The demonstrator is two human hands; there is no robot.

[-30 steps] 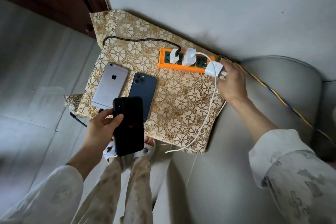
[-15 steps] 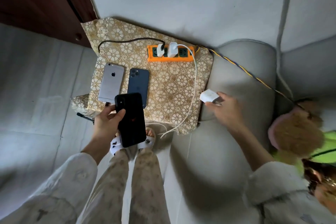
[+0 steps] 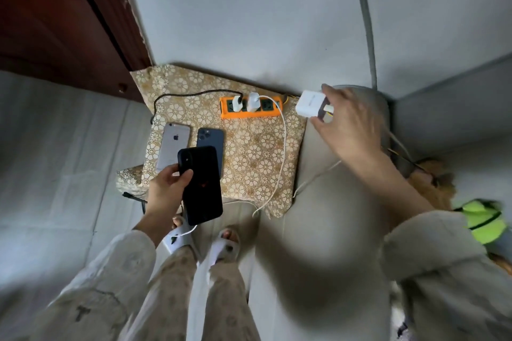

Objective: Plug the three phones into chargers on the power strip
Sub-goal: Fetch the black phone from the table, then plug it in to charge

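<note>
Broadly, a patterned cloth [image 3: 249, 152] covers a low surface pushed against the wall, next to a beige sofa arm [image 3: 332, 174], and it gives the phones and the strip one flat place to lie. At its far edge sits the orange power strip [image 3: 250, 108], close to the wall, so its sockets face up within easy reach. Two white chargers are already seated in it: the left charger [image 3: 236, 103] feeds a black cable [image 3: 194, 93] that loops off toward the cloth's left side, and the middle charger [image 3: 253, 101] feeds a white cable [image 3: 284, 147] that trails down off the near edge. Sockets to their right look free.

A silver phone [image 3: 174, 145] and a blue phone [image 3: 212, 144] lie face down side by side on the cloth, neither visibly connected. The left hand [image 3: 169, 188] is closed around a black phone [image 3: 201, 184], held above the near edge with a thin white cable hanging from its lower end, probably kept aside for hooking up. The right hand [image 3: 349, 124] pinches a third white charger [image 3: 310, 104] between thumb and fingers, just right of the strip, seemingly lined up for an empty socket.
</note>
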